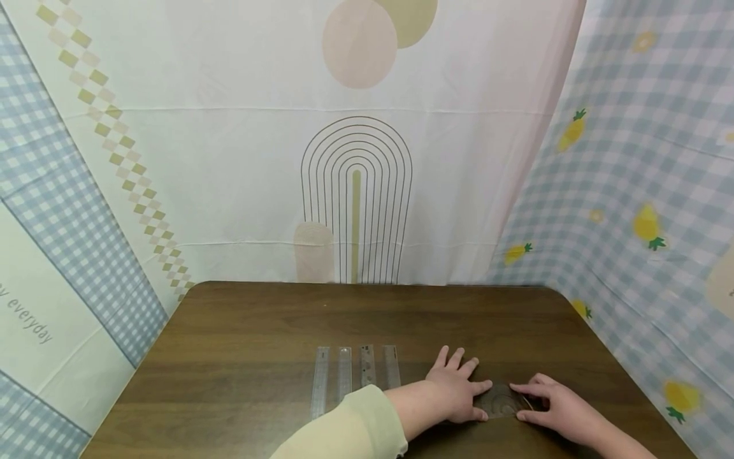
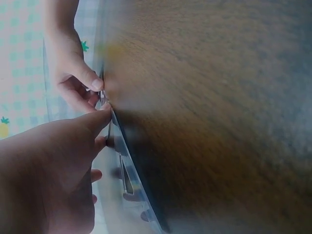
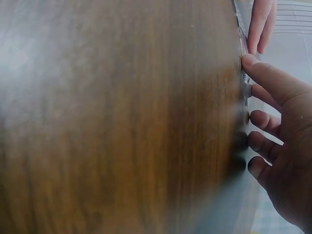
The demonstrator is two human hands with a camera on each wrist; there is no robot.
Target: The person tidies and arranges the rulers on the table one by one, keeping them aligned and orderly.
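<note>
A clear flat plastic protractor [image 1: 497, 401] with curved lines lies on the brown table. My left hand [image 1: 455, 392] has its fingers spread on the tabletop, and its forefinger and thumb touch the protractor's left side. At the opposite side, my right hand [image 1: 553, 405] holds the edge between thumb and forefinger, its other fingers bent. Seen almost edge-on, the table makes the protractor hard to make out in both wrist views. Several clear rulers [image 1: 392, 366] lie side by side left of my left hand, their near ends partly hidden by the left sleeve.
The wooden table [image 1: 241, 357] has rounded far corners. Behind it hangs a white printed cloth [image 1: 229, 159]. A blue checked cloth [image 1: 631, 191] with pineapples hangs close along the right side, and another checked cloth [image 1: 69, 223] along the left.
</note>
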